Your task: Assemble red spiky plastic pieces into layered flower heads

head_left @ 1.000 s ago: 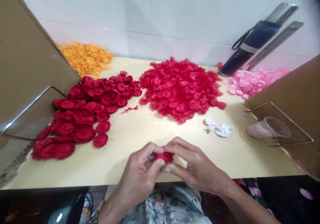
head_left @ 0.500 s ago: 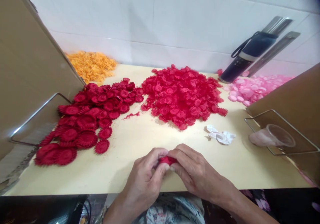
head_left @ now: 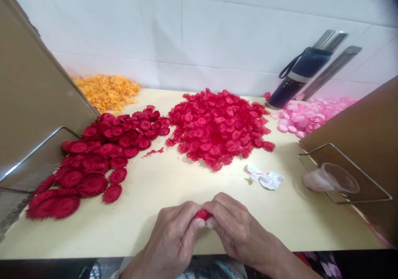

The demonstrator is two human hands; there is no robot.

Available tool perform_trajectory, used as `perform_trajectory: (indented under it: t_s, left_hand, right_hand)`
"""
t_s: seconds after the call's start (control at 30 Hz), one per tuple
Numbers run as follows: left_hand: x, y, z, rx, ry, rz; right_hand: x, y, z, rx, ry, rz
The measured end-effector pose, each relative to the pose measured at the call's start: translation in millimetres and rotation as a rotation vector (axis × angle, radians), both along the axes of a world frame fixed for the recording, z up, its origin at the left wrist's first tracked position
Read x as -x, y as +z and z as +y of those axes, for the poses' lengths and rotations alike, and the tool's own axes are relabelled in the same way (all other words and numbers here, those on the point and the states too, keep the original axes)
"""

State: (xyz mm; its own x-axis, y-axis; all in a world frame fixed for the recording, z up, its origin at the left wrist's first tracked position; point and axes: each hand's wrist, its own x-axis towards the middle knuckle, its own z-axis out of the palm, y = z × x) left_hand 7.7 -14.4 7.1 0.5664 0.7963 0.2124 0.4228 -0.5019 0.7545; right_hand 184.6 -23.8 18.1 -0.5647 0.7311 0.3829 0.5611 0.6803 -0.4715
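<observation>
Between the fingertips of both hands, above the table's near edge, a small red piece (head_left: pixel 203 214) is pinched; most of it is covered. My left hand (head_left: pixel 178 231) grips its left side with thumb and fingers. From the right, my right hand (head_left: pixel 234 225) closes on the other side, the two thumbs almost touching. Beyond the hands lies a heap of bright red fringed flower-like pieces (head_left: pixel 217 125). Darker red fringed discs (head_left: pixel 93 163) are spread in a pile on the left, some stacked.
A dark blue bottle (head_left: pixel 300 78) leans on the tiled wall beside metal strips (head_left: pixel 334 71). Pink pieces (head_left: pixel 311 113) and orange pieces (head_left: pixel 107 92) lie at the back corners. Crumpled tissue (head_left: pixel 265 178) and a tilted plastic cup (head_left: pixel 329 178) in a wire holder are right. Cardboard panels (head_left: pixel 34 63) flank the table.
The view has shifted slightly, so the table's things sit lower and further left. Both hands still pinch the red piece, which now shows less between the fingers.
</observation>
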Motion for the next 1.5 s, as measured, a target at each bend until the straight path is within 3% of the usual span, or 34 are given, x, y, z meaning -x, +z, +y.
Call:
perform_trajectory:
  t_s: [0.17, 0.37, 0.5, 0.63, 0.77, 0.93, 1.07, 1.2, 1.37, 1.5]
  left_hand:
    - [-22.9, 1.7, -4.6, -0.029, 0.009, -0.111]
    - [-36.8, 2.7, -4.8, 0.164, 0.071, -0.12]
    - [-31.9, 10.6, -0.4, 0.297, 0.1, -0.127]
    - [-21.9, 14.2, 0.6, 0.341, 0.144, -0.336]
    - [-9.1, 7.8, -1.4, 0.559, 0.314, -0.599]
    - [4.9, 5.3, -7.6, 0.7, 0.274, -0.786]
    - [8.5, 7.7, -11.9, 0.719, 0.234, -0.789]
    - [5.5, 2.2, -11.9, 0.691, 0.335, -0.742]
    - [3.1, -5.3, -8.5, 0.64, 0.418, -0.728]
    - [2.3, -3.9, -5.0, 0.602, 0.465, -0.721]
  right_hand:
    - [-13.2, 0.1, -1.8, -0.035, -0.009, 0.091]
    - [-21.4, -6.0, -2.9, 0.024, -0.081, 0.199]
    - [-19.2, -0.9, 3.9, 0.232, -0.104, 0.171]
    - [-9.2, 7.7, 10.8, 0.408, -0.085, 0.221]
    - [5.8, 16.4, 9.7, 0.373, -0.143, 0.23]
    - [26.8, 16.8, 6.4, 0.305, -0.174, 0.231]
    - [36.0, 13.2, 6.2, 0.169, -0.216, 0.211]
    - [42.0, 9.1, 6.2, 0.068, -0.211, 0.213]
    - [46.4, 0.8, 7.6, 0.296, -0.232, 0.342]
    - [45.1, 0.0, 8.8, 0.459, -0.163, 0.413]
